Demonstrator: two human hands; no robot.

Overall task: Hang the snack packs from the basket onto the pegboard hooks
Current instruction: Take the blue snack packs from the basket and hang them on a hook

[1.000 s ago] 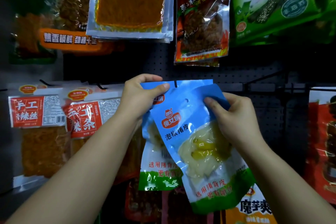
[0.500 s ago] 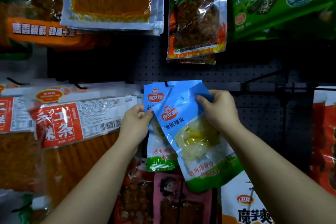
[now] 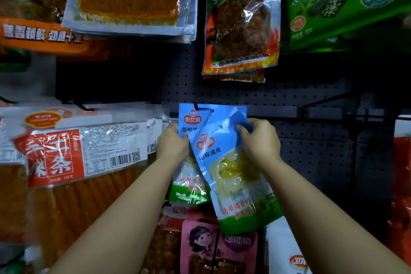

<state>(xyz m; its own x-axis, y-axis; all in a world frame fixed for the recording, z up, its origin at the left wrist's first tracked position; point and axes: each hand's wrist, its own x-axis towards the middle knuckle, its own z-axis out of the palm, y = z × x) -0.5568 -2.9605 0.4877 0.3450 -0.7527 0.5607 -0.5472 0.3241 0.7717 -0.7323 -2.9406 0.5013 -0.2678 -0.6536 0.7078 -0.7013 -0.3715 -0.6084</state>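
— Pinching what, that right hand (image 3: 260,140)?
— The top corner of a tilted blue snack pack (image 3: 231,169), just below the pegboard hook (image 3: 200,108).
— And the left hand (image 3: 172,145)?
— Curled round the edge of an identical pack (image 3: 189,122) hanging on that hook.

Left hand (image 3: 172,145) now lower, off the top edge of the hanging blue pack (image 3: 191,122) and down at its left side. Front blue pack (image 3: 231,169) in the right hand (image 3: 260,140) sits lower beneath the hook (image 3: 201,108), still tilted.
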